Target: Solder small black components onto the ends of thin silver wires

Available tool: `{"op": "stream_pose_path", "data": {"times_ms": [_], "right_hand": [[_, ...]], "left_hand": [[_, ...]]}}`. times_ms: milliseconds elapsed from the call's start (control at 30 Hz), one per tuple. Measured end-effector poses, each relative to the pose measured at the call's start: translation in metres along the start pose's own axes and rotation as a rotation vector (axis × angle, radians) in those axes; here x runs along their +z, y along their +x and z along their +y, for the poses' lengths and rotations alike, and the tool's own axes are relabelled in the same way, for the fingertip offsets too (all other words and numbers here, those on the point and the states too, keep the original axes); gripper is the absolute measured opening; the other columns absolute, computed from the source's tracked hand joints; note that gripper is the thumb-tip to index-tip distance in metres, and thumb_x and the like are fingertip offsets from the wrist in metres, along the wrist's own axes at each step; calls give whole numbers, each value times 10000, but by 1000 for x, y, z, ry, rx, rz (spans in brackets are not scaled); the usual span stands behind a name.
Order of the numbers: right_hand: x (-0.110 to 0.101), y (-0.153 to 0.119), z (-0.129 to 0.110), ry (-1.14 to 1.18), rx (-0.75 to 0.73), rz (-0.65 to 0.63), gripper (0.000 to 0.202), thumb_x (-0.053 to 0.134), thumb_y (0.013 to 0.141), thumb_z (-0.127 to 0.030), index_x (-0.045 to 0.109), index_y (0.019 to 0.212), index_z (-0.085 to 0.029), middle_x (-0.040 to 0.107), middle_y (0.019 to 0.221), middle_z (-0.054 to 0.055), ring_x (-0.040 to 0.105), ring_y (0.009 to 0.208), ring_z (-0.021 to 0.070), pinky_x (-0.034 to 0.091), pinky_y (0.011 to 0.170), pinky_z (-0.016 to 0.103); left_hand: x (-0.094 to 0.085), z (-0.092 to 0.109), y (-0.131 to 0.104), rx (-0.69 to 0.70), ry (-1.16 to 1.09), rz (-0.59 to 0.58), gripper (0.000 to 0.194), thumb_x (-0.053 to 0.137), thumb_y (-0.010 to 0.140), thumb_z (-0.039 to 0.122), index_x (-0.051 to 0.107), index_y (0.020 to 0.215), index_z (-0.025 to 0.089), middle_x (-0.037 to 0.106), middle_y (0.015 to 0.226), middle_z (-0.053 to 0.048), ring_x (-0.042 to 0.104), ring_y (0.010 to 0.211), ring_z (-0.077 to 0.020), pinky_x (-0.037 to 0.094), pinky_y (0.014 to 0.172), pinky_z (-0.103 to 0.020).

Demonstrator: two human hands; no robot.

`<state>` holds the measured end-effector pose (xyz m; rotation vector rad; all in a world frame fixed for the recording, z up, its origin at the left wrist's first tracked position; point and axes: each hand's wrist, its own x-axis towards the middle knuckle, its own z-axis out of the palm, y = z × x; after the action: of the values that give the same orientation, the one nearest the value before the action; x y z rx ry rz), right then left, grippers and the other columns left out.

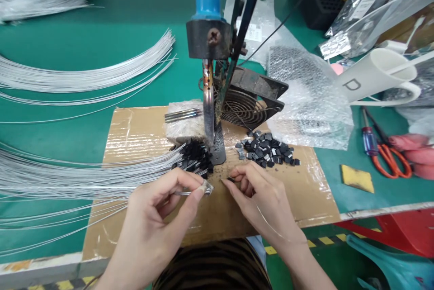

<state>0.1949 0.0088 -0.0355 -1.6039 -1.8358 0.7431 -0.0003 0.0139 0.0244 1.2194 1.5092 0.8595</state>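
My left hand [162, 220] is closed in a pinch, low in front of the soldering iron [209, 100]. A thin silver-grey wire [183, 193] runs between its fingers, and a crinkled whitish bit sits at the fingertips; I cannot make out what it is. To the right, my right hand [262, 192] pinches a small black piece [231, 179] between thumb and index finger. Behind that hand lies a heap of small black connector-like pieces [267, 147]. Left of the iron's tip, a bundle of grey wires [135, 174] ends in black tips [195, 156].
A cardboard sheet [135, 136] covers part of the green table. Behind the iron stands a black fan [251, 97]. Bubble wrap [305, 95], a white mug [376, 75], orange-handled scissors [393, 161] and a yellow sponge [357, 178] lie right. More wires [101, 77] lie left.
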Motion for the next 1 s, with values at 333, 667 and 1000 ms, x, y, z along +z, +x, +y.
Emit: {"op": "stream_pose_path", "data": {"times_ms": [333,667,1000], "right_hand": [[-4,-1,-9,554,278,197,57,838,859,-209,828,809,-236,762,878,22,736,682,132,620,606,217],[9,1,-38,1098,469,129,106,856,871,-294,813,811,-217,708,505,-36,641,400,99,584,468,176],[18,0,-44,1053,418,186,117,845,872,-297,808,810,-205,687,513,-32,637,387,115,569,439,205]], "left_hand": [[-1,-1,1,9,13,-13,99,715,875,220,746,783,206,779,844,-18,661,686,-121,473,551,-180],[5,4,2,8,-45,-54,109,727,867,213,761,764,215,802,871,-33,718,728,-144,550,590,-188],[7,6,3,4,-74,-57,128,714,885,207,766,768,214,807,892,-33,720,709,-134,574,627,-193]]}}
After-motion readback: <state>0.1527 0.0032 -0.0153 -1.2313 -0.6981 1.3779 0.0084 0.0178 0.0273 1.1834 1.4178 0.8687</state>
